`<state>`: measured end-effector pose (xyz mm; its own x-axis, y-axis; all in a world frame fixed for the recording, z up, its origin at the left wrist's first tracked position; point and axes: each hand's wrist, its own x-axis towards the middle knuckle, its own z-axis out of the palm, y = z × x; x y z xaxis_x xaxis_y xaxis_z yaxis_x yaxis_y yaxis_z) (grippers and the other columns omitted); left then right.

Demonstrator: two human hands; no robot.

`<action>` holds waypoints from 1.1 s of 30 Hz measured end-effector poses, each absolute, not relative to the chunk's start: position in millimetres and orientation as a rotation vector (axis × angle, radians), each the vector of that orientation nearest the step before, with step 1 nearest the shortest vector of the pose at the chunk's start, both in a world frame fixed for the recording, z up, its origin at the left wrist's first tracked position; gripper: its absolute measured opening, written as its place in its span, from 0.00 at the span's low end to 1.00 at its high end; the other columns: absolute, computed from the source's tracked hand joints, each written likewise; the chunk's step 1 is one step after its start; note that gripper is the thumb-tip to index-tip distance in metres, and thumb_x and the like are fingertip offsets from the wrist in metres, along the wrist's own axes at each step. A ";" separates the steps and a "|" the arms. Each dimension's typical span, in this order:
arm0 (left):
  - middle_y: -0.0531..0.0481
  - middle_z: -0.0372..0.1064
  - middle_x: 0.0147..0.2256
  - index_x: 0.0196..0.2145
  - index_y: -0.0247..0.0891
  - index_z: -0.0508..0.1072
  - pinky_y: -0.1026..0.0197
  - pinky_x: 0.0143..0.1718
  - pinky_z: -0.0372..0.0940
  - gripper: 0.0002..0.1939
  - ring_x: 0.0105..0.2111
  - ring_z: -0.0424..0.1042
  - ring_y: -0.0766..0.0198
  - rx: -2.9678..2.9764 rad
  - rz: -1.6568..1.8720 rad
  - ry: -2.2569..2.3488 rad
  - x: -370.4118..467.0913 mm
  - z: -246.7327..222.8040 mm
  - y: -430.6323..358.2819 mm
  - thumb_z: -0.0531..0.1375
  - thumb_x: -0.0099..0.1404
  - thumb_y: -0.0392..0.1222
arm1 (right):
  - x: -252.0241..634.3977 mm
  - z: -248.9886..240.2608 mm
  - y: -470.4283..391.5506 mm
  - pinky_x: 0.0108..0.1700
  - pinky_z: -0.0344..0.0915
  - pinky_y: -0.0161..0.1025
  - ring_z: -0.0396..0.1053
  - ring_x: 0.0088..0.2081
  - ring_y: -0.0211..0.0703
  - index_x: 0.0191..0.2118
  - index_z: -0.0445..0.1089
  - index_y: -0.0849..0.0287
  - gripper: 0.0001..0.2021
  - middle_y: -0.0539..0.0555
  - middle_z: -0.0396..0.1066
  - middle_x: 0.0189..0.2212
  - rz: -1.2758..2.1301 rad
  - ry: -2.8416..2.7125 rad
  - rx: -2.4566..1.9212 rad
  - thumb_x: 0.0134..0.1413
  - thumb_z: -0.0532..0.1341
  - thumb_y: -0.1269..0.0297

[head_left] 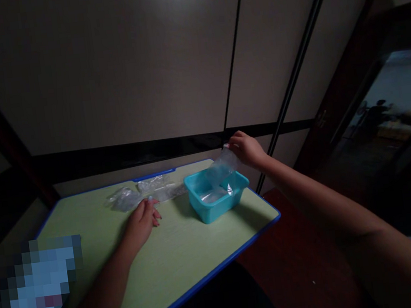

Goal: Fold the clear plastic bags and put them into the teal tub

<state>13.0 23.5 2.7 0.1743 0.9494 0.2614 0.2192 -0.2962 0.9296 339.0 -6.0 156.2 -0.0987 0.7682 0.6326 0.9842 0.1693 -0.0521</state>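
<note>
My right hand pinches the top of a clear plastic bag, which hangs into the turquoise plastic basket. Inside the basket lies some more clear, shiny plastic. Over the table's left half is my left hand, its fingers curled and the fingertips close together around something small and pale that is too dim to name. Just beyond that hand are a crumpled clear plastic bag and a flatter clear plastic packet. Another clear plastic piece stretches toward the basket.
All this stands on a pale green table with a blue edge, set against a light cabinet front. A blurred-out blue item is at the lower left. Dark red floor shows on the right, below an open doorway.
</note>
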 end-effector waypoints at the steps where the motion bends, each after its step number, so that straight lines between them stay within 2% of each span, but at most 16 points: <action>1: 0.55 0.64 0.20 0.35 0.37 0.66 0.63 0.20 0.61 0.31 0.17 0.64 0.67 1.670 1.179 1.121 13.0 2.1 23.8 0.45 0.56 0.69 | 336.1 155.1 -3.9 0.30 0.53 0.33 0.62 0.31 0.38 0.32 0.71 0.61 0.12 0.56 0.65 0.37 -0.572 -1.944 -1.678 0.56 0.54 0.61; 11: 0.55 0.63 0.19 0.33 0.37 0.66 0.63 0.19 0.59 0.29 0.16 0.63 0.67 1.616 1.190 1.077 14.9 5.1 23.2 0.47 0.55 0.67 | 306.2 172.5 16.0 0.29 0.50 0.34 0.62 0.30 0.37 0.34 0.71 0.62 0.14 0.57 0.65 0.37 -0.736 -2.041 -1.708 0.59 0.51 0.60; 19: 0.56 0.63 0.20 0.29 0.39 0.66 0.63 0.20 0.59 0.24 0.17 0.63 0.66 1.617 1.228 1.098 16.4 8.5 21.4 0.49 0.54 0.64 | 285.5 139.0 10.9 0.27 0.47 0.34 0.61 0.27 0.35 0.35 0.71 0.58 0.14 0.55 0.65 0.40 -0.693 -2.322 -1.648 0.59 0.51 0.57; 22: 0.52 0.67 0.26 0.30 0.40 0.66 0.61 0.30 0.63 0.20 0.25 0.67 0.63 1.724 1.324 1.122 16.7 10.8 19.3 0.52 0.54 0.61 | 279.1 140.5 7.7 0.27 0.47 0.34 0.60 0.27 0.35 0.35 0.70 0.59 0.14 0.55 0.65 0.39 -0.620 -2.377 -1.582 0.59 0.51 0.58; 26: 0.44 0.67 0.43 0.40 0.38 0.66 0.55 0.46 0.61 0.19 0.44 0.67 0.57 1.932 1.401 1.013 27.2 31.6 9.2 0.58 0.54 0.52 | 276.0 154.1 4.4 0.28 0.49 0.33 0.59 0.28 0.34 0.33 0.70 0.60 0.13 0.54 0.64 0.36 -0.518 -2.449 -1.442 0.59 0.51 0.61; 28: 0.42 0.64 0.49 0.47 0.39 0.64 0.52 0.53 0.56 0.25 0.51 0.62 0.55 2.015 1.370 0.898 38.8 51.9 5.7 0.61 0.53 0.50 | 276.1 160.5 1.4 0.29 0.49 0.33 0.59 0.28 0.34 0.33 0.70 0.60 0.13 0.54 0.63 0.35 -0.486 -2.462 -1.360 0.59 0.51 0.61; 31: 0.41 0.58 0.56 0.53 0.39 0.60 0.49 0.56 0.51 0.36 0.56 0.56 0.52 2.073 1.247 0.734 62.6 88.2 11.0 0.65 0.48 0.49 | 277.4 167.5 -4.9 0.28 0.50 0.32 0.58 0.28 0.34 0.33 0.70 0.60 0.12 0.53 0.62 0.34 -0.460 -2.460 -1.247 0.58 0.52 0.61; 33: 0.40 0.56 0.57 0.54 0.39 0.60 0.49 0.57 0.49 0.39 0.57 0.54 0.50 2.094 1.167 0.605 80.8 109.8 21.8 0.67 0.45 0.47 | 279.3 170.3 -9.3 0.28 0.50 0.32 0.58 0.28 0.33 0.33 0.70 0.61 0.12 0.53 0.62 0.34 -0.448 -2.454 -1.189 0.58 0.53 0.61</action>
